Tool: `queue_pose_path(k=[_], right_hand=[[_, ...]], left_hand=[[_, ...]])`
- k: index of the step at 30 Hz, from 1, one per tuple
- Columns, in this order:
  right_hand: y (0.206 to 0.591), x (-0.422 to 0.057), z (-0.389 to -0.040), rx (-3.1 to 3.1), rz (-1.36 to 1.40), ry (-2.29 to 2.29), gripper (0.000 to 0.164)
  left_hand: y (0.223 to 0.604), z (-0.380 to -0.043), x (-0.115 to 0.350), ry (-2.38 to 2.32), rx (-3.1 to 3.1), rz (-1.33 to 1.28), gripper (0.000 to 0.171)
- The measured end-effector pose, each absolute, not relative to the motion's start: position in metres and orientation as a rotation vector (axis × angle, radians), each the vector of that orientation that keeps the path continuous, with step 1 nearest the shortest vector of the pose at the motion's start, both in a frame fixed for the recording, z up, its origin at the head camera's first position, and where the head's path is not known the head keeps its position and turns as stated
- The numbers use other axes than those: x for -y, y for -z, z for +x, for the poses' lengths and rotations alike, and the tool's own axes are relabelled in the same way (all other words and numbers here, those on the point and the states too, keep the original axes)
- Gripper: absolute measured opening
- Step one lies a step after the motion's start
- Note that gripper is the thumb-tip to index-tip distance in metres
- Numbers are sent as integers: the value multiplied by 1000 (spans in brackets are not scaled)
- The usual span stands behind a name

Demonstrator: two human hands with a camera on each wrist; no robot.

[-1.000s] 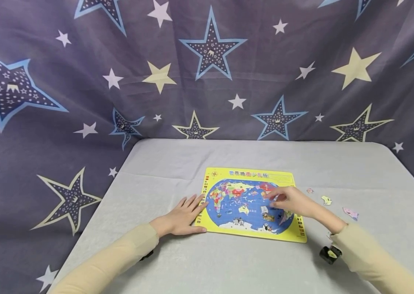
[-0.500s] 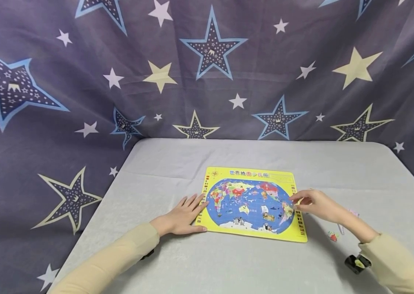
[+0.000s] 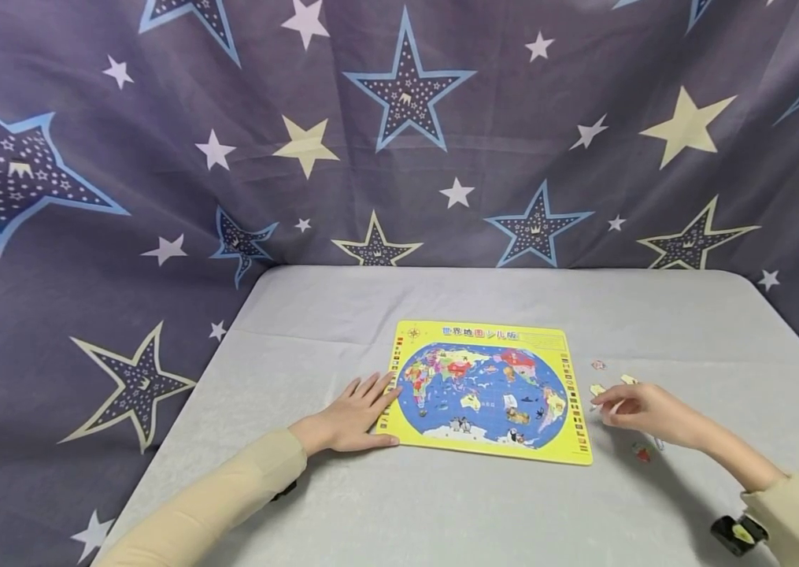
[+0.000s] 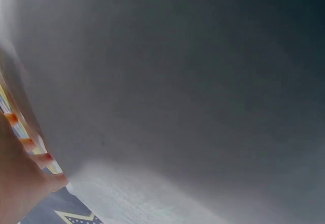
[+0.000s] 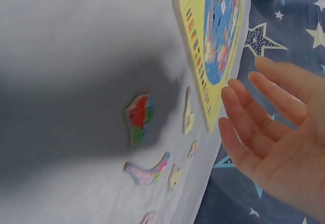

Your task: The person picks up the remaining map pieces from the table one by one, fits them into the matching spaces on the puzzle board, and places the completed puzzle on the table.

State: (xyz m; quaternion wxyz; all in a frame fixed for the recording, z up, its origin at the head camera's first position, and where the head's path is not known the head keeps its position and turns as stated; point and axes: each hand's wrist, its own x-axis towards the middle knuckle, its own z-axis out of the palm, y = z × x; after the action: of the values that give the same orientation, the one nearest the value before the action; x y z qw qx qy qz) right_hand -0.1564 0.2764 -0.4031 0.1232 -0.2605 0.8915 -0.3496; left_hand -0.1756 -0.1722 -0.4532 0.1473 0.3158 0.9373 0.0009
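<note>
A yellow-bordered world map puzzle board point(image 3: 491, 454) lies on the table. My left hand point(image 3: 353, 417) rests with spread fingers on the board's left edge; the left wrist view catches only part of that hand point(image 4: 20, 183). Off the board's right edge, my right hand point(image 3: 643, 411) hovers over loose puzzle pieces. In the right wrist view the right hand point(image 5: 277, 127) has loosely bent fingers and holds nothing. Below it lie a long yellow piece point(image 5: 188, 120), a red and green piece point(image 5: 139, 116) and a curved pink piece point(image 5: 147, 173). The hand partly hides some pieces in the head view.
A small pinkish piece point(image 3: 599, 365) and a yellow piece point(image 3: 629, 379) lie behind the right hand. Pale grey cloth point(image 3: 442, 512) covers the table. A dark star-printed curtain point(image 3: 456, 228) hangs along the back and left side.
My right hand has moved from over the right part of the board out past its right edge, uncovering the map there. The left hand has stayed in place.
</note>
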Motion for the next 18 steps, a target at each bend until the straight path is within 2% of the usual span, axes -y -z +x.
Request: queue_pose_path(k=[12,18], right_hand=[[413,-303,-149,-2444,-751,951,31],[420,-312,-146,-2455,-870,973,27]], left_hand=[[452,-175,171,-10,-2696,913,86],[452,-175,172,1,-2700,919,86]])
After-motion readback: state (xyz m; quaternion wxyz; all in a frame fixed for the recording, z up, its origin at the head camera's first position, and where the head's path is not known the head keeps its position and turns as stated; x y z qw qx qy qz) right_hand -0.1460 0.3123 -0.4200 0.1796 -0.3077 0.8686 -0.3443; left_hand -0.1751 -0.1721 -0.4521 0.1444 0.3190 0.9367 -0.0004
